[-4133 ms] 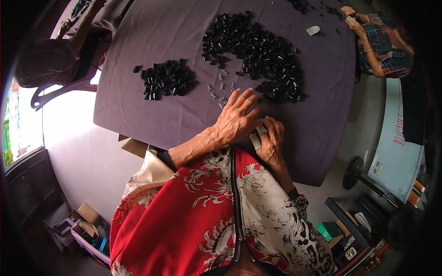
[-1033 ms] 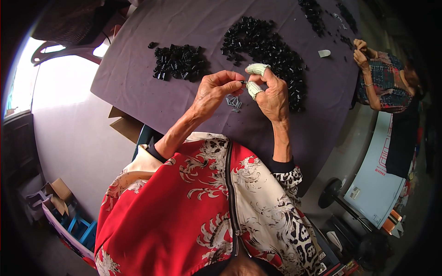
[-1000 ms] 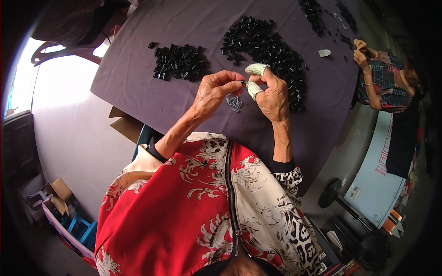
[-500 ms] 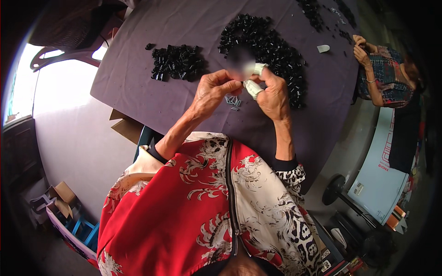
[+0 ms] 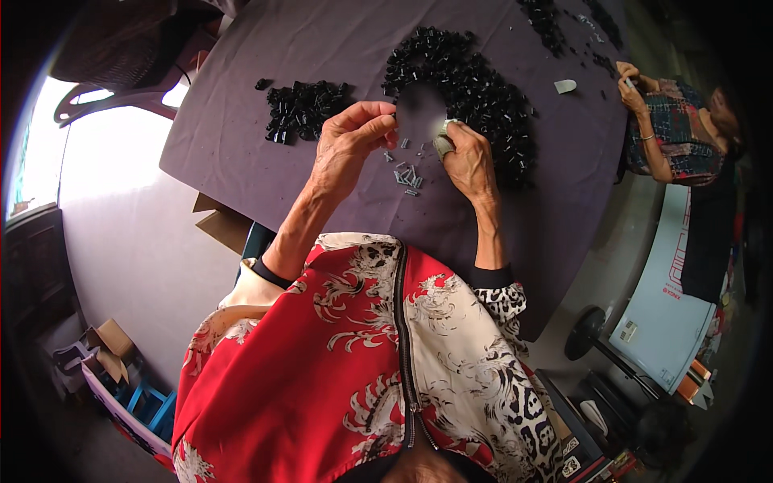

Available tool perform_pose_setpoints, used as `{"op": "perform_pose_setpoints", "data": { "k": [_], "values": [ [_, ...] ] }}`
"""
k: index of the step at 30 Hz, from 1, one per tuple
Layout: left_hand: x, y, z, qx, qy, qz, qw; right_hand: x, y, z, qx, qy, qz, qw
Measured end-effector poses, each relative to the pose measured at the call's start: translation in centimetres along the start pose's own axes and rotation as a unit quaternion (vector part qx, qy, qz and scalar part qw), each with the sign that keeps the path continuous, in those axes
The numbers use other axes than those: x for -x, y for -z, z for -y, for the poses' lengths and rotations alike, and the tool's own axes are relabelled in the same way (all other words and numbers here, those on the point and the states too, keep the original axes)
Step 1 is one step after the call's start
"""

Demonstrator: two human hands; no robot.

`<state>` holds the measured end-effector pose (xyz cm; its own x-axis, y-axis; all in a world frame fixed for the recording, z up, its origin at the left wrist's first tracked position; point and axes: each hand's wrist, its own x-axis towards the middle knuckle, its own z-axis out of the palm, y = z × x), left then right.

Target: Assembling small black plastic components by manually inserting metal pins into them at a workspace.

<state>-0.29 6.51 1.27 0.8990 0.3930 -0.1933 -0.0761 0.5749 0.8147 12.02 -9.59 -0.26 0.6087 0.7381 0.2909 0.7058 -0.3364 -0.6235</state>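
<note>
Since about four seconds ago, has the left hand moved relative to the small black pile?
Yes. The left hand then lay flat below the big pile, well right of the small black pile; now it is raised, pinching, closer beside it.

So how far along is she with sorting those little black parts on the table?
Done, it seems: a small pile of black pieces set apart at the left. In hand: the left hand pinches something small, the right hand is closed by the grey metal bits. Left: the big black heap, clearly larger, so most remains.

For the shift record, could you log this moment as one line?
left hand: raised, fingertips pinched | right hand: taped fingers curled | small grey pieces between hands | black parts pile behind
</note>
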Motion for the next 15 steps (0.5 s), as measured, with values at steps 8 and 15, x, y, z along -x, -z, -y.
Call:
{"op": "perform_pose_setpoints", "data": {
  "k": [8,15],
  "values": [
    [0.3,0.8,0.6,0.019,0.005,-0.012,1.000,-2.0,0.0,-0.3,0.058,0.012,0.003,0.998],
    [0.3,0.9,0.5,0.023,0.017,-0.028,0.999,-4.0,-2.3,-0.3,0.072,0.070,0.025,0.995]
  ]
}}
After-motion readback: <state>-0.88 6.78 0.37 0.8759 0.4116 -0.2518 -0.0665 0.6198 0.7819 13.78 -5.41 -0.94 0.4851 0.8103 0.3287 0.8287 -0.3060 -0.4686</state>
